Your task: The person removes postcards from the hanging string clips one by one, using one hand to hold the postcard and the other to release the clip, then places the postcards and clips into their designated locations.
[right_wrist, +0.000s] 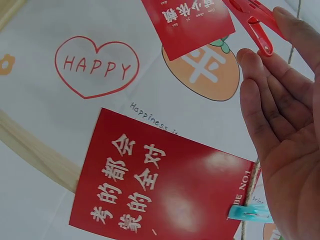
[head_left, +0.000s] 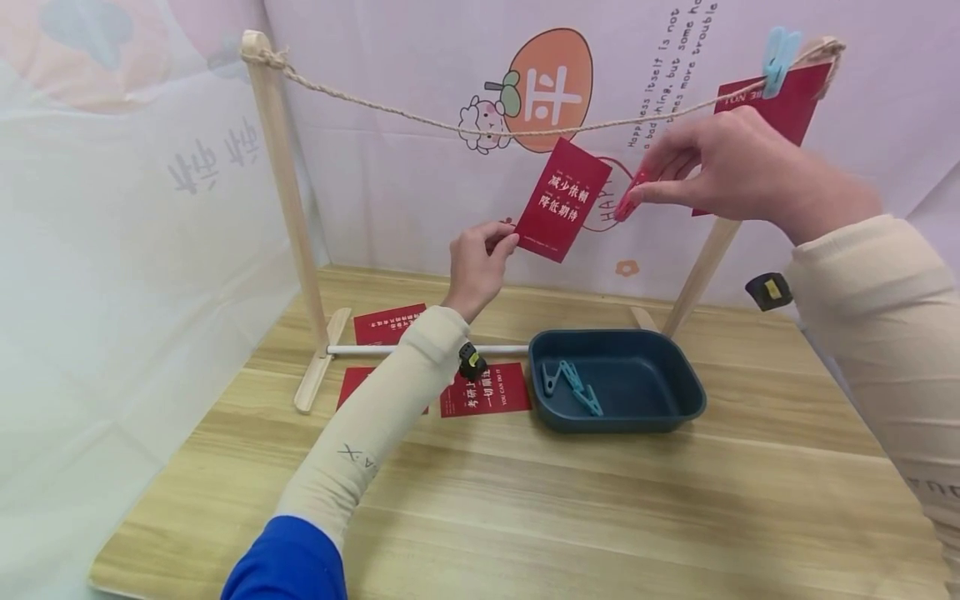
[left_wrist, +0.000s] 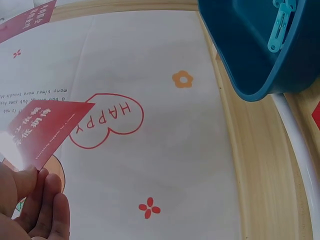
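Note:
My left hand [head_left: 480,265] pinches a red card [head_left: 564,202] with white lettering by its lower left corner, holding it tilted just under the rope [head_left: 420,119]. Between thumb and fingers of my right hand [head_left: 738,171] is a red clothespin [right_wrist: 253,22], to the right of that card. A second red card [right_wrist: 160,175] hangs at the rope's right end from a light blue clothespin [head_left: 780,62]; my right hand partly covers it in the head view. The left wrist view shows the pinched card [left_wrist: 52,127] catching glare.
Wooden posts [head_left: 288,183] hold the rope above a wooden table [head_left: 570,508]. A dark blue basin [head_left: 652,421] contains several blue and grey clothespins [head_left: 573,379]. More red cards [head_left: 487,392] lie left of it, partly behind my left arm. A white rod [head_left: 502,350] runs low between the posts.

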{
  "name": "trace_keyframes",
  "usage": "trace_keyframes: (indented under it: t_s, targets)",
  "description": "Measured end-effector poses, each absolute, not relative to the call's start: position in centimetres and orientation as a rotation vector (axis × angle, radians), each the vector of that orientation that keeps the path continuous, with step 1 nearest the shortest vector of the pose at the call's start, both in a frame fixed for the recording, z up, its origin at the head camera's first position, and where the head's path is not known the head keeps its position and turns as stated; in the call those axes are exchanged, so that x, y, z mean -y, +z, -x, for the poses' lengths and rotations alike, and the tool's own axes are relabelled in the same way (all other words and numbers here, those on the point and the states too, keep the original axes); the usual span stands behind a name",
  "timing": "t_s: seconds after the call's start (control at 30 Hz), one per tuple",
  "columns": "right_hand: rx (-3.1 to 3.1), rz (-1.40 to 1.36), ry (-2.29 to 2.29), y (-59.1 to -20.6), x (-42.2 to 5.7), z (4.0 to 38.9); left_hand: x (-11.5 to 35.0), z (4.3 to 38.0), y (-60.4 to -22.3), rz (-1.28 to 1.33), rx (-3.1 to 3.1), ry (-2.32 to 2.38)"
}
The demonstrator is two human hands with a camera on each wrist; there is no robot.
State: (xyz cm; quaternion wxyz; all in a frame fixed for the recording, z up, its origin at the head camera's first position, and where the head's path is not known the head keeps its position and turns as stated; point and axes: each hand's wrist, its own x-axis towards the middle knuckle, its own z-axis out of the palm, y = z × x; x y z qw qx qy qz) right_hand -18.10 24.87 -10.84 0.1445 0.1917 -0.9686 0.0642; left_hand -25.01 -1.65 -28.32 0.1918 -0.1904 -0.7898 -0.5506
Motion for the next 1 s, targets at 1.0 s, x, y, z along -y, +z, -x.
trace_keyframes:
  t_s: [1.0]
  targets:
    - [2.854, -0.65, 0.296, -15.3, -24.8, 19.1, 3.7, 25.7, -28.6, 0.463, 2.219, -1.5]
